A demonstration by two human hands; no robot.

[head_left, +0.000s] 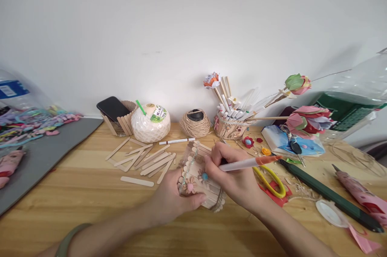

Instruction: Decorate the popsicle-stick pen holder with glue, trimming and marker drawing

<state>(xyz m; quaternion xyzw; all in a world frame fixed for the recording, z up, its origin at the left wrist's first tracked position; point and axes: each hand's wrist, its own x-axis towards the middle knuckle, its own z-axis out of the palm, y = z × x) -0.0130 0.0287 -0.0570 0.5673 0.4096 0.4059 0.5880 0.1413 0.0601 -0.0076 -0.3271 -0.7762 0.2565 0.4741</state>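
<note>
In the middle of the table, a craft panel of wooden sticks is tilted, decorated with a pink-centred flower, a blue-centred flower and a beaded trim. My left hand grips its lower left edge, thumb across the front. My right hand is closed around an orange-ended white marker, its writing end over the panel and hidden by my fingers. Loose popsicle sticks lie left of the panel. A brown-ended marker rests behind it.
At the back stand a phone in a stick holder, a wrapped coconut, a twine ball and a marker basket. Yellow-handled scissors, a long dark green tool and a pink glue gun lie right. A grey board lies left.
</note>
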